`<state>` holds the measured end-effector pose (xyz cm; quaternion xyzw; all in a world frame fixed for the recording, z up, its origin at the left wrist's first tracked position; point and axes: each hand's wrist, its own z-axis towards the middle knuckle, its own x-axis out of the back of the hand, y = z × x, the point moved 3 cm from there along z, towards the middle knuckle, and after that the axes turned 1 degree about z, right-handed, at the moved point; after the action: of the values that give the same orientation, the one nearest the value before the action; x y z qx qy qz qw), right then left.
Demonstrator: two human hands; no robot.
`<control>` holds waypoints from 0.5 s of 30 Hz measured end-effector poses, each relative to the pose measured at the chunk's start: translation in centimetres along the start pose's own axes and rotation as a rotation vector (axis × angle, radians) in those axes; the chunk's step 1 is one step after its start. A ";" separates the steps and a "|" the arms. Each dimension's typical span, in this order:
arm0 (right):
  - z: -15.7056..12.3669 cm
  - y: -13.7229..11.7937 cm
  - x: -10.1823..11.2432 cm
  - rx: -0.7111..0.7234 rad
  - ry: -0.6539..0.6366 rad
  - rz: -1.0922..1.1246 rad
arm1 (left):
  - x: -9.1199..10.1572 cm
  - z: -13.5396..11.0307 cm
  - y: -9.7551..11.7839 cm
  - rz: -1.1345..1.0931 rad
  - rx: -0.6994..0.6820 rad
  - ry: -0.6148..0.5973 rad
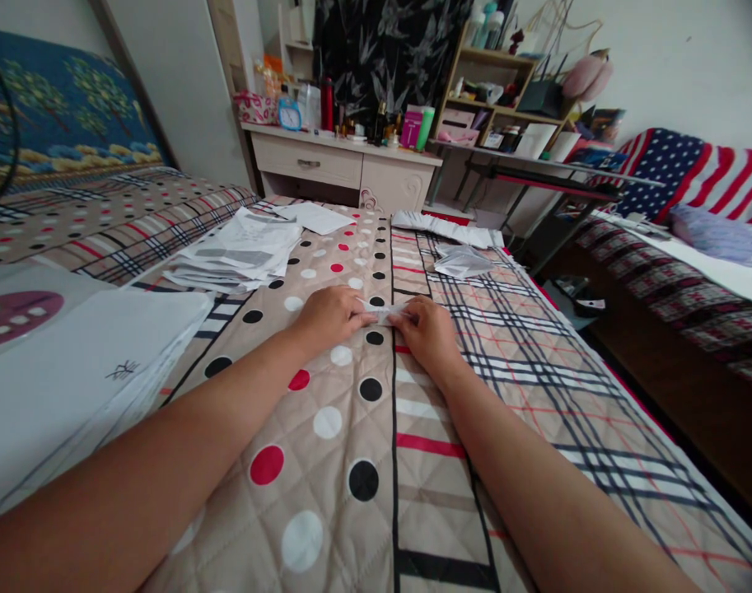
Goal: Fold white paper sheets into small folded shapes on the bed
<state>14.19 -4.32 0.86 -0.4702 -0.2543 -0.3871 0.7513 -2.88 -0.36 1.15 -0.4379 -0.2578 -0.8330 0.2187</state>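
Low over the diamond-stitched, dot-printed quilt (pixel 317 494), holds both arms (pixel 227 403) stretched forward, converging. Pinches a thin, narrow, whitish strip (pixel 383 314) by its ends, thumb against curled fingers in left hand (pixel 331 317) and right hand (pixel 430 331) alike.

White slip (pixel 385 315): ends hidden by hands (pixel 330 317). Printed white stack (pixel 60 387) cut off at left edge.

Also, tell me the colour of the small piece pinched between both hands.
The small piece is whitish, as the head view shows.
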 end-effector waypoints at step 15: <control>-0.8 1.0 0.5 -0.148 0.008 0.442 | 0.4 -0.4 -0.5 -0.530 0.105 0.242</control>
<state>15.26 -4.99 0.36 -0.5670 -0.1130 -0.2323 0.7821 -3.60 -0.28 1.23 -0.2409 -0.3780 -0.8928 0.0452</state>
